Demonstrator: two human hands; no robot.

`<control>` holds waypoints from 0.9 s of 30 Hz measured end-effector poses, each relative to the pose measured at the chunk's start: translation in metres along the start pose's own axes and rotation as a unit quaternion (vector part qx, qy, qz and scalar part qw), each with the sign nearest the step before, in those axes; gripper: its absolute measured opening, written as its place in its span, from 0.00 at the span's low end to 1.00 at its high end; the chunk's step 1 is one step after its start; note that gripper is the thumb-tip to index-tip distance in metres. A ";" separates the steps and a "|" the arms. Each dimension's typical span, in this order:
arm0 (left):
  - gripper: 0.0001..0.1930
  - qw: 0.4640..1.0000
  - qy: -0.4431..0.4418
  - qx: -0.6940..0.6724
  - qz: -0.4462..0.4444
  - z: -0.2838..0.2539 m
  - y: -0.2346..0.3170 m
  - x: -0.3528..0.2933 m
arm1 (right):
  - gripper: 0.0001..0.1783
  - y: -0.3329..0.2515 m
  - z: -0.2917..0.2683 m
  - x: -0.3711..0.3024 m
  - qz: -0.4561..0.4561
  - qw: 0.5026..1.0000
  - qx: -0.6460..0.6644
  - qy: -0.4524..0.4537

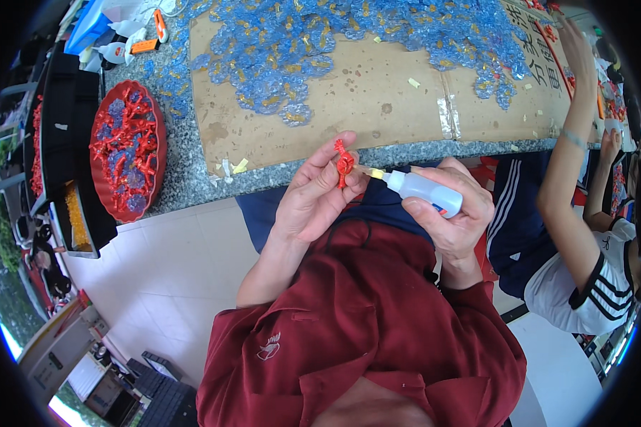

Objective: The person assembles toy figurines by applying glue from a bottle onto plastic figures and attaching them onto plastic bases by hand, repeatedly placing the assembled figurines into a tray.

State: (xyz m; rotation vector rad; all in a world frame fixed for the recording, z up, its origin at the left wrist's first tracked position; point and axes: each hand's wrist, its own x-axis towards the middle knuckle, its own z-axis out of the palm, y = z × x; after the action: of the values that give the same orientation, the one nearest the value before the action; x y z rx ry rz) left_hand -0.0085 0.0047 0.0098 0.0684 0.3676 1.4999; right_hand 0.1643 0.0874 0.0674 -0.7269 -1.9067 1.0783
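Note:
Between the thumb and fingers of my left hand (315, 196) is a small red plastic figure (344, 165), held upright just past the table's near edge. My right hand (457, 208) is wrapped round a translucent squeeze bottle (427, 192) with a yellowish nozzle (376, 173). The bottle lies almost level, and its tip points left at the figure. The tip is at or very near the figure's side; whether it touches, I cannot tell.
Clear blue plastic pieces with yellow bits (278, 64) cover the far part of a cardboard sheet (377, 99). At left, a red oval basket (162, 153) holds red and bluish parts, near a black bin of yellow pieces (77, 213). A co-worker's arm (566, 156) reaches in at right.

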 end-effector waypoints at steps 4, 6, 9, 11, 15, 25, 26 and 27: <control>0.22 0.999 -0.034 -0.029 0.003 -0.004 0.000 0.001 | 0.20 0.007 -0.002 -0.003 0.040 0.996 0.071 0.045; 0.21 0.997 -0.056 -0.055 0.000 -0.007 0.000 -0.001 | 0.19 0.002 0.004 -0.001 0.104 0.986 0.104 0.074; 0.19 0.994 -0.068 -0.082 -0.003 -0.007 0.001 -0.005 | 0.17 0.020 0.018 0.010 0.164 0.977 0.124 0.060; 0.17 0.995 -0.055 -0.085 -0.003 -0.007 0.004 -0.007 | 0.17 0.033 0.030 0.024 0.097 0.993 0.051 0.031; 0.13 0.995 -0.042 -0.092 0.011 -0.007 0.005 -0.011 | 0.17 0.046 0.057 0.045 0.080 0.997 0.006 0.018; 0.11 0.992 -0.103 -0.069 0.023 -0.010 0.004 -0.009 | 0.16 0.067 0.007 0.065 0.009 0.975 -0.194 0.109; 0.11 0.992 -0.104 -0.070 0.021 -0.010 0.004 -0.009 | 0.17 0.076 -0.003 0.074 -0.041 0.928 -0.339 0.146; 0.11 0.992 -0.105 -0.065 0.022 -0.010 0.004 -0.009 | 0.18 0.081 -0.008 0.079 -0.091 0.857 -0.476 0.178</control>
State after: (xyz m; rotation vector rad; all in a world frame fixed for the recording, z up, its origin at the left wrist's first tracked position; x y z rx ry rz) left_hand -0.0152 -0.0058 0.0026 0.1304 0.0993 1.5413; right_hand 0.1388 0.1903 0.0278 -1.1389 -2.0513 -0.2072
